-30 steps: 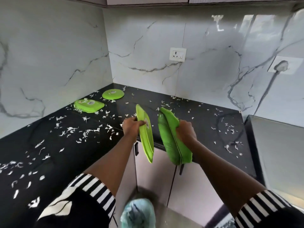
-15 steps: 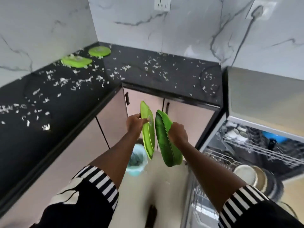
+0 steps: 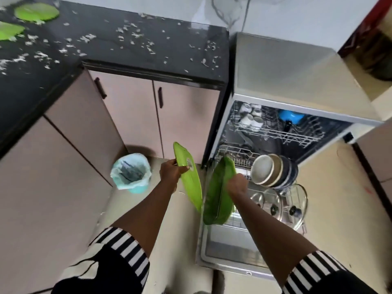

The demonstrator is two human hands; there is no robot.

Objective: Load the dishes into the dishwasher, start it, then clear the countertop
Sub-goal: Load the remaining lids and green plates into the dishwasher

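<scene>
Dishes in hand: two green plates held on edge, side by side but apart, above the floor at the front-left corner of the open dishwasher.
Left hand: clamped on the rim of the flat green plate.
Right hand: clamped on the rim of the deeper green plate, poised over the lower rack.
Lower rack: bowls stacked on edge at the right, glass lids in front — free tines apparently at the left and front.
Advice: load one plate at a time, kept upright, lowered between tines clear of the bowls.
Edges: dropped door just below, cabinet close at the left, upper rack pulled out above — approach from the front looks roomiest.
Remaining: two more green plates on the countertop, among scattered scraps; bin near the cabinet.
</scene>
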